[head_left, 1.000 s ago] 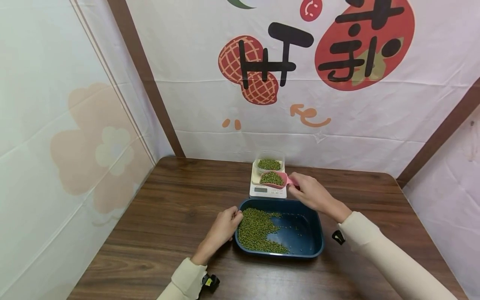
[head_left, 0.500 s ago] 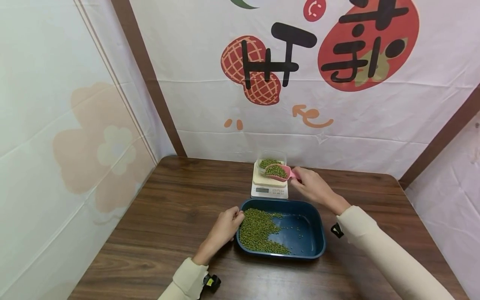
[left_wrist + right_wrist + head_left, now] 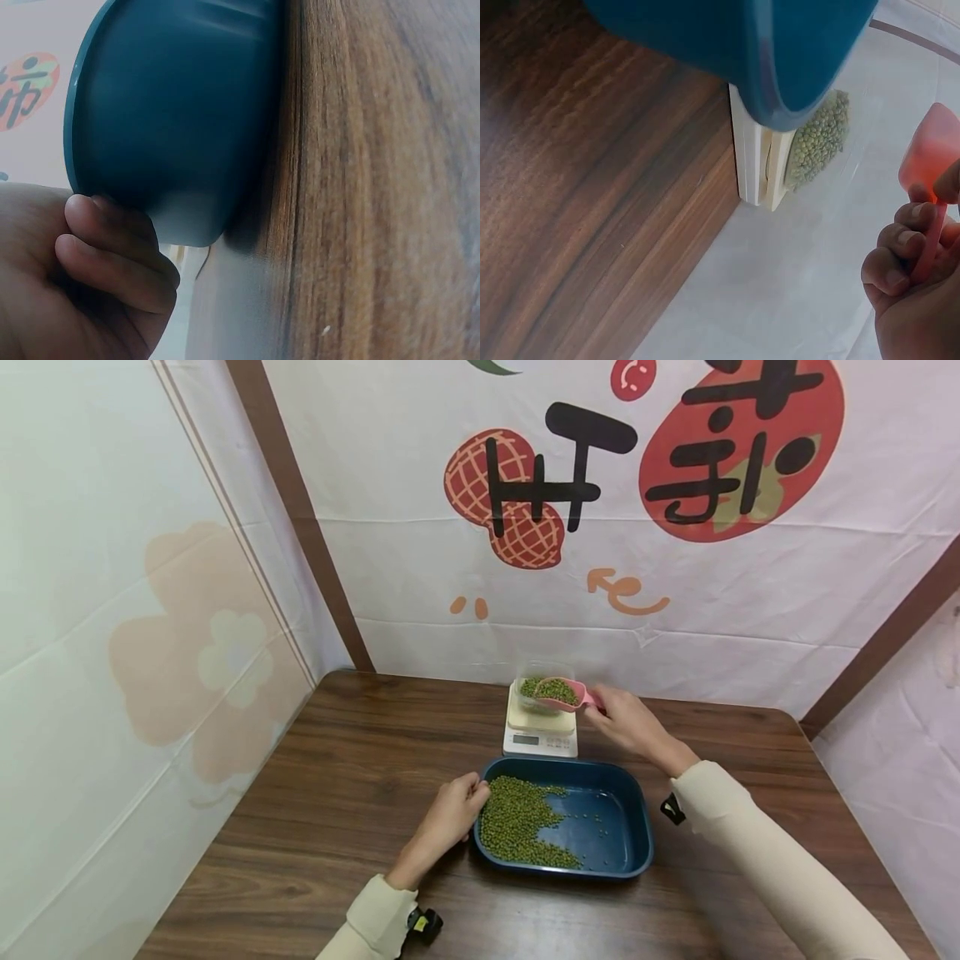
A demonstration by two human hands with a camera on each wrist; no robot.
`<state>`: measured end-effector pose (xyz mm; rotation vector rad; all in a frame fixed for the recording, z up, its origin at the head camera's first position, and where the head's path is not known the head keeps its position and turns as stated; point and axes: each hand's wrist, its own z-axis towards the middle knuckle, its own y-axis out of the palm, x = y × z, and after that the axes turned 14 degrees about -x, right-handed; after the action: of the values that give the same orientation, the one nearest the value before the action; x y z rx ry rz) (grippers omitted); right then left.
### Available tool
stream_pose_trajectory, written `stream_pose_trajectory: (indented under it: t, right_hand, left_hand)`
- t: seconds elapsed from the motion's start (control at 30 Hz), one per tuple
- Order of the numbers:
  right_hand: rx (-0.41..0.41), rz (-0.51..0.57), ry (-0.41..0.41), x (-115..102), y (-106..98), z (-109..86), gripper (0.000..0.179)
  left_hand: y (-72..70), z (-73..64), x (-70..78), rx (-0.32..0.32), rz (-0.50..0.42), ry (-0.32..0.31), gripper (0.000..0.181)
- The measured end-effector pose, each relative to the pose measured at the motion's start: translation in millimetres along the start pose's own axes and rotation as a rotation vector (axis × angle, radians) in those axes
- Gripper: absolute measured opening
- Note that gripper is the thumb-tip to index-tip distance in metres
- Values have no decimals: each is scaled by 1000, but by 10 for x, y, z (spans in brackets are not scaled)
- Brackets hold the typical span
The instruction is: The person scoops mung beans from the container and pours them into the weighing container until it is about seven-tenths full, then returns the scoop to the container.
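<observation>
My right hand (image 3: 627, 720) grips the handle of a pink scoop (image 3: 582, 693) heaped with green mung beans. The scoop overlaps a clear plastic container (image 3: 522, 673) in the head view, which also holds mung beans. That container stands on a white kitchen scale (image 3: 517, 745); its display is too small to read. With curled fingers, my left hand (image 3: 448, 814) grips the left rim of a blue tub (image 3: 618, 827). Mung beans (image 3: 517, 822) lie mostly in the tub's left half. In the right wrist view, fingers (image 3: 901, 247) wrap the scoop's handle, raised above the container.
The scale stands just behind the tub, near the back edge of the brown wooden table (image 3: 390, 735). A printed white cloth (image 3: 420, 568) hangs behind the table, with more cloth at both sides.
My right hand has moved the loaded scoop slightly back and to the right, from over the scale's front to over the container. The left hand keeps hold of the tub's rim.
</observation>
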<state>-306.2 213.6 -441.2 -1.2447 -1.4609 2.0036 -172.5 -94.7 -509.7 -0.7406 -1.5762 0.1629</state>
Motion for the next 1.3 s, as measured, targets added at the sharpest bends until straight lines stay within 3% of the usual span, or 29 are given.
stream_pose_trajectory:
  t: [0.4,0.73,1.3]
  right_hand:
    - [-23,-14,72,45,-75,119,15]
    - [-31,-77,71,122,-126,191,13]
    - [-95,-84,99,121,-207,268,17]
  left_hand:
    - [1,-3,-2,1,11,5,34]
    - [18,2,12,24,13,5,34]
    - [14,-6,7,29,16,8,34]
